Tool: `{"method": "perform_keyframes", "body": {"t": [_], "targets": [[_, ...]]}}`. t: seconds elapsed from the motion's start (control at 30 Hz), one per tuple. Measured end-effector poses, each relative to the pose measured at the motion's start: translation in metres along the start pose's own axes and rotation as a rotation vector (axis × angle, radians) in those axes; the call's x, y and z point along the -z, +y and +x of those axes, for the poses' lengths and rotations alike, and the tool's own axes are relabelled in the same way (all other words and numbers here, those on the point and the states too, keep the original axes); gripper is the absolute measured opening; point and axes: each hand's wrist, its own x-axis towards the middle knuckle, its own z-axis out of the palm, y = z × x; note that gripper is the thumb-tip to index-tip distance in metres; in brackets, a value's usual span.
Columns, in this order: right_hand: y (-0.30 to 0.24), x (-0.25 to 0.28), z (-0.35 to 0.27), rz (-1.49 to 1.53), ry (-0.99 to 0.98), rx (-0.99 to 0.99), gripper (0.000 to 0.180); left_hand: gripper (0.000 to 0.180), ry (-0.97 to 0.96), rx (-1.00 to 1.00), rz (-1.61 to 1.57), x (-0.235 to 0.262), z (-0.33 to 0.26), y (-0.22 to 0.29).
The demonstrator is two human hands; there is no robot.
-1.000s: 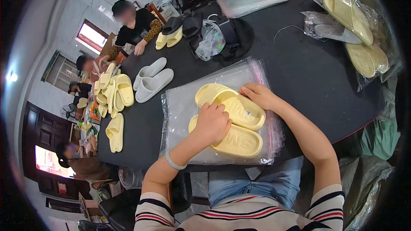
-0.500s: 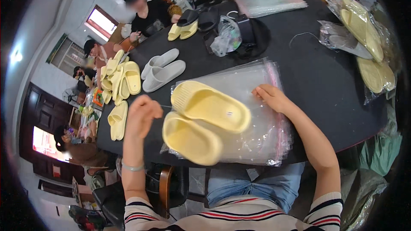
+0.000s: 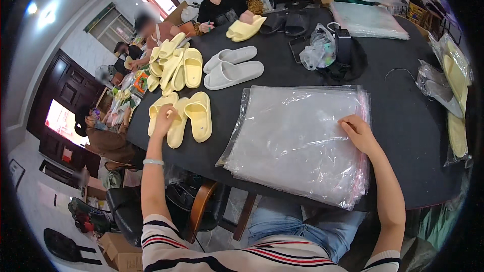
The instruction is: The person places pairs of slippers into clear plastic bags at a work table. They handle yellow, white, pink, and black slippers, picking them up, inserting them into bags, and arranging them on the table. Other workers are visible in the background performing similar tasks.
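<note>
My left hand [image 3: 165, 120] is at the left of the table, fingers closed on the strap part of a pale yellow slide slipper [image 3: 176, 132]. Its mate [image 3: 199, 121] lies beside it on the right. Another yellow slipper [image 3: 158, 110] sits just to the left, partly behind the hand. A thick stack of clear plastic bags [image 3: 297, 141] with pinkish strips along the right edge lies before me. My right hand [image 3: 357, 132] rests its bent, slightly parted fingers on the top bag near that edge.
Beyond my left hand is a heap of yellow slippers [image 3: 174, 63], with a grey pair [image 3: 234, 70] beside it. Bagged slippers [image 3: 456, 95] lie at the right edge. A small plastic bag [image 3: 318, 50] and more clear bags [image 3: 370, 20] are farther back. Several people sit around the table.
The yellow pair that was above the bag stack is now on the table at the left, carried there by my left hand. My right hand stays on the bags. The view has shifted.
</note>
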Motion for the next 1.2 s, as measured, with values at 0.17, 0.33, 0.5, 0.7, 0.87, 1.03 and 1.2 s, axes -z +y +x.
{"method": "perform_keyframes", "body": {"t": [0.17, 0.33, 0.5, 0.7, 0.87, 1.03, 1.2], "targets": [[-0.014, 0.001, -0.001, -0.002, -0.030, -0.039, 0.016, 0.059, -0.088, -0.077, 0.031, -0.072, -0.055, 0.036], [-0.022, 0.002, -0.004, -0.011, -0.047, -0.043, 0.014, 0.046, -0.164, -0.134, 0.706, -0.104, -0.093, 0.079], [-0.030, 0.001, -0.002, -0.047, -0.044, -0.063, 0.012, 0.045, -0.207, 0.044, 0.678, -0.080, -0.095, 0.023], [-0.025, 0.004, -0.003, -0.056, -0.064, -0.084, 0.012, 0.045, -0.168, 0.121, 0.654, -0.053, -0.068, -0.055], [-0.021, 0.002, 0.000, -0.064, -0.054, -0.003, 0.012, 0.047, -0.158, 0.649, 0.782, -0.037, -0.034, -0.133], [-0.028, 0.004, 0.001, -0.092, -0.099, -0.036, 0.016, 0.048, 0.315, 0.322, 0.586, -0.074, -0.016, -0.103], [-0.061, 0.007, -0.013, -0.342, -0.146, 0.199, 0.037, 0.042, 0.036, -0.212, -0.052, -0.119, -0.040, 0.092]]}}
